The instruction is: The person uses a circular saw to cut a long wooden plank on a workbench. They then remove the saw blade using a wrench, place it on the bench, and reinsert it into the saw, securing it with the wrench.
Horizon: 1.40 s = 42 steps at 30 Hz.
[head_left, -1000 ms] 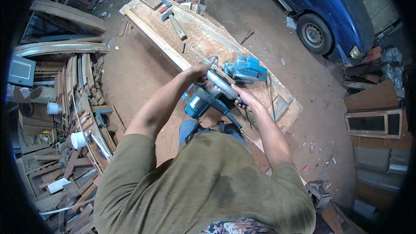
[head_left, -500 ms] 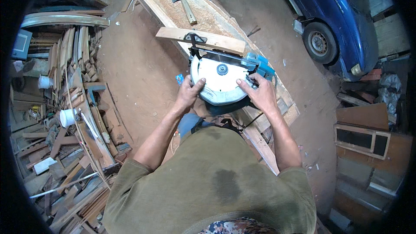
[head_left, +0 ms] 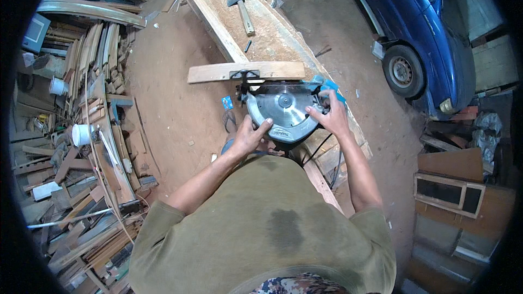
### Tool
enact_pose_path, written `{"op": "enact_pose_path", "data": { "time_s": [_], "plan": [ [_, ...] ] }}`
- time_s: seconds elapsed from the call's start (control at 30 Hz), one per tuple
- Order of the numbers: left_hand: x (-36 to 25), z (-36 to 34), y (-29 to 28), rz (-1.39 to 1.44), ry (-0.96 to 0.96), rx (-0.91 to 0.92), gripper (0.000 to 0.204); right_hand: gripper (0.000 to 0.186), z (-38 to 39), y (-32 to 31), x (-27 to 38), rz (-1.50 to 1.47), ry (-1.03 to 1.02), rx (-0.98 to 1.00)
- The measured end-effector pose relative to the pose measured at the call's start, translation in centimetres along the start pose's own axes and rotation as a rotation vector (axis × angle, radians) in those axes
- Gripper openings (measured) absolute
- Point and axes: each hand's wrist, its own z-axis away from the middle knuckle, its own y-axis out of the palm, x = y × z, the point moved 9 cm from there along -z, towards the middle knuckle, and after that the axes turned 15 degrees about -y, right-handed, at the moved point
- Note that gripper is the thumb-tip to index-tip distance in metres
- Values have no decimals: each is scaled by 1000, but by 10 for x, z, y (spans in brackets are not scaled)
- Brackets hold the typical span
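Note:
A circular saw point(head_left: 278, 120) lies on its side in my grip, its silver blade point(head_left: 285, 106) facing up. My left hand point(head_left: 248, 139) holds the lower-left of the guard, thumb on its rim. My right hand point(head_left: 332, 117) grips the right side, thumb near the blade. A short board point(head_left: 272, 69) lies crosswise against the saw's base plate, over the long plank point(head_left: 211, 19) on the bench's edge. A blue power planer point(head_left: 333, 90) is mostly hidden behind the saw. Farther up, a hammer point(head_left: 244, 16) and a small dark cylinder point(head_left: 248, 46) lie on the sawdust-covered bench point(head_left: 278, 41).
A blue car point(head_left: 430, 49) is parked at upper right. Piles of scrap wood point(head_left: 92, 54) and white buckets point(head_left: 83, 134) crowd the left. Panels and a framed window point(head_left: 447, 190) lean at lower right. A cord point(head_left: 316, 152) hangs below the saw.
The saw has turned from edge-on to blade-up between my hands. Since half a second ago, it and the crosswise board have shifted down in view, and the board sits more level.

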Motion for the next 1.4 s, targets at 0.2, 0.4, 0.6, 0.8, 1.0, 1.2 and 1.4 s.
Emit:
{"op": "enact_pose_path", "data": {
  "time_s": [0.2, 0.4, 0.6, 0.8, 1.0, 1.2, 1.4],
  "plan": [
    [-24, 9, -13, -543, -89, 202, 48, 73, -9, 2, -5, -52, -169, -26],
    [-237, 2, -25, -630, 491, 132, 37, 63, -5, -3, 5, 39, -203, -24],
    [-215, -175, 65, -1112, 377, 426, 42, 29, -10, -22, 61, 221, -145, -34],
    [-168, -217, 101, -1466, 307, 608, 53, 20, -25, 10, 78, 55, -105, -95],
    [-151, -194, 75, -992, -168, 709, 48, 23, -40, 37, 79, -62, -108, -45],
    [-147, -209, 74, -971, -115, 762, 47, 22, -38, 47, 80, -66, -92, -19],
    [-145, -209, 78, -928, -81, 834, 46, 20, -35, 41, 83, 50, -46, -63]
  ]
}}
